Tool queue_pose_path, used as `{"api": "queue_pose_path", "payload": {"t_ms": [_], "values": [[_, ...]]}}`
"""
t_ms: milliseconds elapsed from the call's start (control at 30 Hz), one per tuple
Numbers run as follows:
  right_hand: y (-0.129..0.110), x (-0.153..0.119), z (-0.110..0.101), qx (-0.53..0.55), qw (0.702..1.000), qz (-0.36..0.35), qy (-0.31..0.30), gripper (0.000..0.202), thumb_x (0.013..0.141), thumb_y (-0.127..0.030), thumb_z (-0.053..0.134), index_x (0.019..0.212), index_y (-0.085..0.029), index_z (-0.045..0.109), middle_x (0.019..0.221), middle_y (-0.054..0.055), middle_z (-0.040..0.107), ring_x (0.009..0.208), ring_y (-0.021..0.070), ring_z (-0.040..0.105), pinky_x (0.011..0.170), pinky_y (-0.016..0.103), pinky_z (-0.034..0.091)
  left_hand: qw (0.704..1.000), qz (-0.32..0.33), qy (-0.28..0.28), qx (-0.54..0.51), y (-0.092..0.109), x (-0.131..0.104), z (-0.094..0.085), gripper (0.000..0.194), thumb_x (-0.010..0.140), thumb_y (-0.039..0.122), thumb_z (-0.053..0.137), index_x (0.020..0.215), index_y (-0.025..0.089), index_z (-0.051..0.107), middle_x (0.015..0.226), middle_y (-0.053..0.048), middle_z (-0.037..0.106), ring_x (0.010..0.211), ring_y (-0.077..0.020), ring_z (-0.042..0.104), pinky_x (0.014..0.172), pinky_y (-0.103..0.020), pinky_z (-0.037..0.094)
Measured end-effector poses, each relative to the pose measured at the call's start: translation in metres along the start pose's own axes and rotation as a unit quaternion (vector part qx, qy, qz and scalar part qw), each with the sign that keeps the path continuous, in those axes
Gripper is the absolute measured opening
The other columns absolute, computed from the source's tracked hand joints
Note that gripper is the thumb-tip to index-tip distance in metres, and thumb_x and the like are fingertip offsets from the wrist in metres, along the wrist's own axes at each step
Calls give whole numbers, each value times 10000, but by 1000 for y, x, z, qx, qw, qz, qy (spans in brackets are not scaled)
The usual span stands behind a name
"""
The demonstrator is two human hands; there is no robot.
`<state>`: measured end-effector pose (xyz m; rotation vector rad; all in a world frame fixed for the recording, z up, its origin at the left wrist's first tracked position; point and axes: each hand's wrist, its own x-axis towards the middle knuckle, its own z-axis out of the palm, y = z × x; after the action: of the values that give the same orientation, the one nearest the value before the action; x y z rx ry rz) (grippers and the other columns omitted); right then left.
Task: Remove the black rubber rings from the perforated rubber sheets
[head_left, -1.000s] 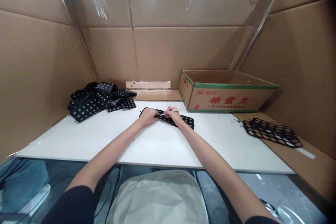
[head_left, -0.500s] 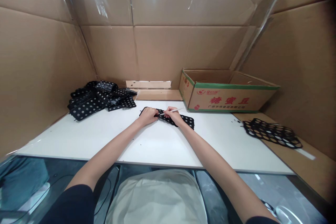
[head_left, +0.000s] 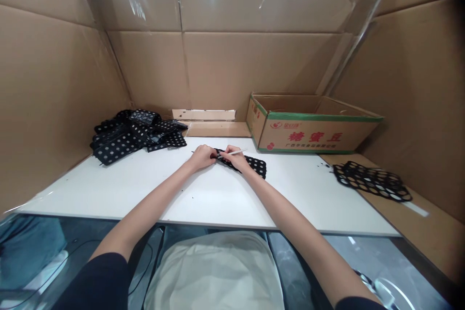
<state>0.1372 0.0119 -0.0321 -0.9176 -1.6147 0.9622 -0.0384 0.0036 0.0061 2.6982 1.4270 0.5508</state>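
Observation:
A black strip dotted with pale round spots (head_left: 257, 166) lies on the white table in front of me, partly covered by my hands and right forearm. My left hand (head_left: 203, 157) is closed on the strip's left end, its fingertips bent in around the edge. Between the fingers of my right hand (head_left: 234, 158) is a thin white stick-like tool (head_left: 239, 151). The tool's lower tip points left, close to my left fingertips and over the strip. Whether that tip touches the strip I cannot tell.
Similar black dotted pieces form a pile (head_left: 136, 135) at the left. A cardboard box (head_left: 312, 133) with green edges and red lettering stands back right. Black pieces with large round holes (head_left: 372, 180) lie on cardboard at the right. Tall cardboard walls (head_left: 254, 58) enclose the white table (head_left: 225, 203).
The tool tip and my right hand have shifted slightly left along the strip, nearer to my left fingers. My left hand keeps its hold. The whole view has moved a little.

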Motion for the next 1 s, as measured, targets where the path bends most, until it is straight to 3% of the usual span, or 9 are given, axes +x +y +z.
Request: {"api": "queue_pose_path", "payload": {"t_ms": [200,533,733,1000], "values": [[1,3,4,25,999,36,24,306,687,-449,632,583,-194,499,464,-19,513,426,109,456,441,237,345,996,28,-27,-78,-7,-2,-7,181,695,276,619,807,175,720,756,-18,711,643,-130,604,636,-206,411],[6,10,6,74,991,100,55,322,740,-470,570,594,-190,509,430,-4,531,406,111,478,424,226,366,998,54,-35,26,-1,-3,-8,195,722,212,528,790,198,711,761,-37,702,691,-160,610,658,-227,398],[1,13,-6,162,968,157,110,191,699,-348,583,620,-183,525,474,8,569,427,106,490,446,221,383,993,54,-46,98,0,-2,-16,169,679,168,515,719,179,679,769,-68,690,735,-194,618,677,-250,411],[0,4,-3,35,996,67,39,83,611,-225,562,551,-168,549,500,-5,561,478,102,512,486,209,385,991,58,-16,118,-11,-8,-18,170,667,183,520,763,179,660,853,-68,662,823,-209,607,696,-260,425]]}}
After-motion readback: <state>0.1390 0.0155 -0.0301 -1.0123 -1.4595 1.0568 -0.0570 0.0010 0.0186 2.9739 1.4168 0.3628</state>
